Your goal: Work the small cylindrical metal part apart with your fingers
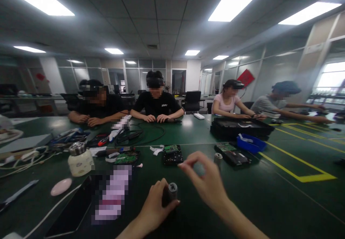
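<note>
So the left grip (156,197) is wrapped around a small gray cylinder (173,193), thumb on one side and fingers on the other, and the thing's standing pretty much upright near the front of the green tabletop (269,206). The right grip (208,181) is up in the air just beyond it and off to the right, thumb and index curled toward each other in a loop; honestly can't tell if there's anything tiny pinched in there. Past that hand there's a second cylinder (218,158), also upright, right by a black unit (237,157) with a green board at one end. Another black box with a board (172,155) sits farther left, next to some white scraps (157,150). Blue bin (250,144) is over on the right, and a cream jar (81,164) with a metal lid's on the left.
</note>
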The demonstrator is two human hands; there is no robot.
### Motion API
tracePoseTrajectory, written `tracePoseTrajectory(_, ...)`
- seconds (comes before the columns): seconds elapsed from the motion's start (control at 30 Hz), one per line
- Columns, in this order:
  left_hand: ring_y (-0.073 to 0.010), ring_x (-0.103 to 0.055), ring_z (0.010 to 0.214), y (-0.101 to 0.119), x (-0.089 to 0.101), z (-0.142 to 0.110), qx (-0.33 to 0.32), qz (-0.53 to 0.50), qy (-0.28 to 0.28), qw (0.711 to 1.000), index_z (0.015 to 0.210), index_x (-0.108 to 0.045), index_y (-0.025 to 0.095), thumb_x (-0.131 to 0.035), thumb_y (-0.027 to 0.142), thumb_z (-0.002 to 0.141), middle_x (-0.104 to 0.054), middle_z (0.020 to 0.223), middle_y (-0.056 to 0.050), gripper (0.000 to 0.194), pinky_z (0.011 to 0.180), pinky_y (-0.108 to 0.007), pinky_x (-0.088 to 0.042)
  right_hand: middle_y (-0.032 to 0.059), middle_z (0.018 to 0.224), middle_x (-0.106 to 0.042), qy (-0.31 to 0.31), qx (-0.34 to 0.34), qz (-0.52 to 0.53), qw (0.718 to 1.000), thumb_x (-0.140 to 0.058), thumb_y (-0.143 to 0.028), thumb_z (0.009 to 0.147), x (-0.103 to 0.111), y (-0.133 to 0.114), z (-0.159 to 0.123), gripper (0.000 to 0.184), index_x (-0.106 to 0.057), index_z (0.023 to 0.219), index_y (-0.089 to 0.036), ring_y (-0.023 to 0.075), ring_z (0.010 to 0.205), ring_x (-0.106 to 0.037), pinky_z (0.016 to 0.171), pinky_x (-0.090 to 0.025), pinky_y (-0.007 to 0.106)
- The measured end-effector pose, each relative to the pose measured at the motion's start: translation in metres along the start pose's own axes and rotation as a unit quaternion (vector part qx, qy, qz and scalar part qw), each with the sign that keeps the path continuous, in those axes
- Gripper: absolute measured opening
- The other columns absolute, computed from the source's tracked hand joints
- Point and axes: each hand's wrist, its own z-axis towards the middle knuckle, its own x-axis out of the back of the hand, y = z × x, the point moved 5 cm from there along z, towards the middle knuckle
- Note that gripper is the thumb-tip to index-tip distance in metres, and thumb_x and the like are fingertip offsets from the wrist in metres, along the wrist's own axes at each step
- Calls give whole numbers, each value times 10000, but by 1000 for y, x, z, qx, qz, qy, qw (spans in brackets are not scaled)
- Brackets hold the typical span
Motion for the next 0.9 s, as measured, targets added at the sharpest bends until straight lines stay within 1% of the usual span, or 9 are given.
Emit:
tracePoseTrajectory(0.13, -316, -526, 1050, -8, -6, 2, -2, -11, 1, 1000, 1038, -498, 201, -662, 338, 759, -597, 1105, -112, 352, 922, -445, -396, -2, 787, -667, -104, -26, -27, 994, -743, -262, 778, -13, 8, -9, 109, -703, 860, -201, 150, 674, -614, 644, -501, 285)
tracePoseTrajectory(0.23, -328, -492, 1122, -11, -8, 2, 0, -11, 0, 1000, 1092, -481, 189, -661, 315, 754, -571, 1178, -133, 404, 962, -452, -371, 4, 777, -671, -131, -44, -35, 990, -747, -240, 759, -23, 12, -12, 58, -752, 813, -260, 170, 712, -622, 654, -483, 276)
tracePoseTrajectory(0.33, -297, -526, 1033, -7, -6, 1, -2, -9, -1, 1000, 1030, -499, 203, -653, 312, 761, -595, 1094, -96, 329, 897, -411, -404, 5, 795, -675, -134, -51, -36, 989, -731, -255, 776, -24, 14, -11, 43, -753, 742, -270, 190, 790, -630, 744, -473, 305)
tracePoseTrajectory(0.4, -279, -539, 957, -3, -3, 0, -2, -5, -3, 1000, 962, -510, 210, -653, 306, 759, -602, 1024, -70, 266, 841, -390, -413, 15, 834, -685, -118, -57, -39, 991, -678, -270, 827, -19, 20, -8, 88, -748, 776, -259, 197, 831, -633, 785, -470, 322)
tracePoseTrajectory(0.5, -272, -534, 910, 3, 0, 0, -2, -1, -7, 1000, 904, -508, 205, -670, 305, 746, -597, 979, -62, 248, 813, -385, -402, 46, 905, -699, -89, -70, -64, 992, -587, -308, 894, -8, 42, -8, 174, -744, 863, -240, 219, 883, -631, 822, -466, 368)
tracePoseTrajectory(0.6, -277, -527, 917, 6, 1, 0, 2, -2, -12, 1000, 894, -498, 202, -677, 304, 743, -592, 985, -70, 255, 816, -388, -392, 53, 931, -709, -95, -81, -108, 986, -643, -328, 847, -1, 66, -16, 133, -761, 845, -265, 271, 945, -621, 869, -430, 454)
tracePoseTrajectory(0.67, -278, -526, 918, 6, 2, 0, 6, -5, -18, 1000, 887, -493, 204, -673, 302, 748, -591, 982, -71, 247, 811, -384, -392, 57, 978, -709, -108, -86, -132, 982, -678, -297, 815, -1, 78, -24, 95, -769, 840, -288, 293, 991, -609, 867, -423, 474)
tracePoseTrajectory(0.73, -275, -524, 918, 7, 2, -1, 7, -8, -22, 1000, 881, -489, 206, -669, 306, 755, -591, 975, -67, 241, 808, -378, -391, 55, 1045, -702, -118, -85, -147, 978, -689, -270, 804, -1, 84, -29, 113, -769, 876, -303, 298, 1035, -594, 877, -417, 475)
tracePoseTrajectory(0.9, -267, -519, 914, 7, 3, -3, 7, -9, -25, 1000, 883, -488, 208, -664, 315, 763, -590, 968, -59, 238, 801, -367, -393, 37, 1130, -689, -116, -57, -148, 981, -697, -232, 795, -3, 83, -32, 309, -703, 1100, -284, 285, 1108, -569, 937, -401, 456)
